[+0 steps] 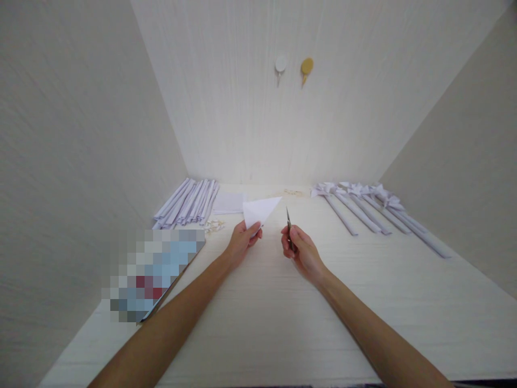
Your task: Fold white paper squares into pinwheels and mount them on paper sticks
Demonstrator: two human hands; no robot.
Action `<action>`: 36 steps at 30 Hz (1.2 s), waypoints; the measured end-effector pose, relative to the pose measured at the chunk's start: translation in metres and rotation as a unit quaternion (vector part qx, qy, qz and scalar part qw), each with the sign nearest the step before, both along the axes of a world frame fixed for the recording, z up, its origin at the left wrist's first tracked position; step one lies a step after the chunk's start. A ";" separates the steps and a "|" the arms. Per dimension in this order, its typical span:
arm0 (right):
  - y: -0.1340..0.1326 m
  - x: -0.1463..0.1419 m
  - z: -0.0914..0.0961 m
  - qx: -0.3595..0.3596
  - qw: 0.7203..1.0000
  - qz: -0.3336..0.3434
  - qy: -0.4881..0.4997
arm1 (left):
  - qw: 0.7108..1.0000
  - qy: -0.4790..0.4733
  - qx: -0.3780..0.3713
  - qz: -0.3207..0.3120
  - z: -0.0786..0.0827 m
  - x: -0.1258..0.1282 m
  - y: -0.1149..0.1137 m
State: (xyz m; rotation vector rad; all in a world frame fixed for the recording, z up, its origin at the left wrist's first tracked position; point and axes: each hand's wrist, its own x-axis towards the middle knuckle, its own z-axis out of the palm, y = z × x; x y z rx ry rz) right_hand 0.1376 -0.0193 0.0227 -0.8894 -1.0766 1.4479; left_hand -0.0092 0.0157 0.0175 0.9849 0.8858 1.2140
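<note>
Left of and beyond the left hand (244, 237): rolled paper sticks (186, 205) and square sheets (228, 203), apparently unused. It pinches folded paper (260, 210), seemingly uncut. Right hand (302, 249) grips pointed scissors (288, 217), apart. Rightward: paper pinwheels (357, 189), apparently finished.

We stretch both bare arms forward, angled inward from the lower edge of the view: our left forearm (181, 307) slants up rightward, our right forearm (367, 326) up leftward. Our left hand (242, 240) is closed in a pinch, its thumb (253, 228) laid over the top and its fingers curled below. Our right hand (302, 249) is curled into a grip, fingers bent inward. The two hands sit near each other but apart, at nearly equal height.
</note>
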 end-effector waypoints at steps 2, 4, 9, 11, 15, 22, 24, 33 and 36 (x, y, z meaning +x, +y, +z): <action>-0.003 -0.003 -0.001 -0.017 1.000 0.022 -0.009 | 1.000 0.004 -0.001 0.000 0.001 0.001 0.000; -0.006 -0.004 -0.003 -0.025 0.998 0.042 -0.030 | 1.000 0.012 0.000 0.001 0.001 0.002 0.000; -0.006 -0.003 -0.005 -0.032 0.993 0.043 -0.104 | 1.000 0.013 -0.006 0.020 0.001 0.001 0.000; -0.005 -0.002 -0.004 -0.040 0.990 0.047 -0.128 | 1.000 0.008 -0.007 0.021 0.001 0.001 0.000; -0.003 -0.002 -0.004 -0.037 0.984 0.062 -0.161 | 1.000 -0.001 -0.005 0.025 0.002 0.001 -0.001; -0.001 -0.004 -0.004 -0.044 0.984 0.057 -0.165 | 0.999 -0.037 -0.019 0.024 0.002 -0.001 -0.001; -0.001 -0.004 -0.003 -0.046 0.983 0.059 -0.169 | 0.999 -0.039 -0.021 0.011 0.001 -0.001 -0.001; 0.000 -0.004 -0.005 -0.048 0.983 0.066 -0.164 | 0.999 -0.034 -0.026 -0.007 -0.001 0.000 -0.001; 0.000 -0.004 -0.005 -0.050 0.983 0.066 -0.162 | 0.999 -0.037 -0.026 -0.003 0.000 0.001 -0.001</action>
